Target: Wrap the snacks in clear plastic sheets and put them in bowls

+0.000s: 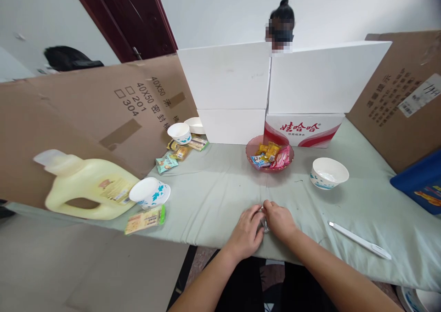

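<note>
Close together near the table's front edge, my left hand [247, 229] and my right hand [279, 219] are both closed on a small, shiny, clear-looking piece of plastic [265, 224]. Most of it is hidden by my fingers, so I cannot tell its exact kind. Beyond them stands a pink glass bowl [253, 158] with several wrapped snacks [273, 151] in it. A white paper bowl [329, 173] with a blue pattern is to the right. Closer to my right forearm lies a white, long-handled utility knife [360, 241].
At left, a pale yellow jug [91, 185] lies beside a tilted paper bowl [149, 193] and a packet [144, 219]. More snack packets [167, 162] and bowls sit behind. White boxes [234, 82] and cardboard panels [86, 114] wall the table; a blue container [422, 183] is at right. Another person's head shows behind.
</note>
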`<state>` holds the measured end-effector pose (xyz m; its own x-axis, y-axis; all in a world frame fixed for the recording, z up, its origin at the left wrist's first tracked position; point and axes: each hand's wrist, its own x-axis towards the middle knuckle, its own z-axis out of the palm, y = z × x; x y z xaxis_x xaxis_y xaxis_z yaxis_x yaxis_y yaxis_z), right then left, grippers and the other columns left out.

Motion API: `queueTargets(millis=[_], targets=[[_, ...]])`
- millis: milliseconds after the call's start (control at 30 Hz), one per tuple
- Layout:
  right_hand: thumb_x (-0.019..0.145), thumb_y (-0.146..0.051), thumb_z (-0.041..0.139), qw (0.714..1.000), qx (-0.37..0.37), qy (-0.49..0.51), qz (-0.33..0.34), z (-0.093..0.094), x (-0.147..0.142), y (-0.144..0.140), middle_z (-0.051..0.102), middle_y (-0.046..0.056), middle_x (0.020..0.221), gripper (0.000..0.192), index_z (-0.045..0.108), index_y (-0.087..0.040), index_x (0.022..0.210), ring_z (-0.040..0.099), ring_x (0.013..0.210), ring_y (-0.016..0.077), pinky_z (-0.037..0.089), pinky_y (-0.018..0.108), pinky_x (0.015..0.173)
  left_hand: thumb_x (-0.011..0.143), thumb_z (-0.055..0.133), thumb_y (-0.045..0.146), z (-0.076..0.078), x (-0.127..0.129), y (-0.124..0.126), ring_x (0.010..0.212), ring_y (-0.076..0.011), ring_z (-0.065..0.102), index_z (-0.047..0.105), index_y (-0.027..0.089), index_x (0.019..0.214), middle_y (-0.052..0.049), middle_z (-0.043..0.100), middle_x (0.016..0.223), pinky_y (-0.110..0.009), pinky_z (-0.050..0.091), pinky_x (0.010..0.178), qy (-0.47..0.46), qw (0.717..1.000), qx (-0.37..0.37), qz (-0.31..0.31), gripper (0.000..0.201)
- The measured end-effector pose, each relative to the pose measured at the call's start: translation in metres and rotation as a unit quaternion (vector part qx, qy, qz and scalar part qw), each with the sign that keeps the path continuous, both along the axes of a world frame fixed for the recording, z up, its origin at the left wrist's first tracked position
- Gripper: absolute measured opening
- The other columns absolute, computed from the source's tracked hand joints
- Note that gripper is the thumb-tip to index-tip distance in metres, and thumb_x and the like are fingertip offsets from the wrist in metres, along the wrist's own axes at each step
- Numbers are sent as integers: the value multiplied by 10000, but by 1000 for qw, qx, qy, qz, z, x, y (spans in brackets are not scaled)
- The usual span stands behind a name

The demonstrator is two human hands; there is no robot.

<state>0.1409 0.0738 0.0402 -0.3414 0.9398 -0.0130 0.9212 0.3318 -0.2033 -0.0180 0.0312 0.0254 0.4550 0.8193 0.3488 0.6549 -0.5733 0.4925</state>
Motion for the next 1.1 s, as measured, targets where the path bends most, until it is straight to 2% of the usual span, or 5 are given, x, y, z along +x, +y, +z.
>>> queueTargets(millis=[200,433,667,900,1100], targets=[[973,-305,419,999,37,-23,-28,-3,-1,-1,651,68,844,166,534,-187,951,649,676,176,335,259,541,890,518,153,3,5,1,1297,-273,423,630,194,964,-64,614,1202,-514,418,1063,18,998,4,57,141],[934,-302,474,988,121,-25,-96,7,50,15,625,156,934,214,600,-129,945,587,918,280,430,374,782,828,597,128,-2,7,3,1265,-285,447,628,197,850,-56,625,1168,-500,440,1039,0,997,11,76,79],[910,-134,453,957,189,127,178,-1,36,-10,645,85,1106,238,640,-207,1038,524,1124,222,426,382,948,848,501,97,-3,4,3,1205,-265,500,608,193,950,-83,609,1155,-499,443,1030,-17,996,36,79,177],[894,-152,528,974,110,83,180,-16,26,-20,649,62,1001,148,647,-191,973,545,953,197,463,336,863,835,485,123,-7,-3,5,1049,-242,579,601,197,969,-87,628,1067,-455,510,928,-63,990,69,110,192],[933,-114,369,971,201,96,89,35,98,21,641,93,1096,322,638,-201,1089,540,1011,194,440,329,895,855,498,162,-13,-5,8,1035,-258,583,609,207,908,-83,642,1024,-460,514,899,-52,992,70,87,131]])
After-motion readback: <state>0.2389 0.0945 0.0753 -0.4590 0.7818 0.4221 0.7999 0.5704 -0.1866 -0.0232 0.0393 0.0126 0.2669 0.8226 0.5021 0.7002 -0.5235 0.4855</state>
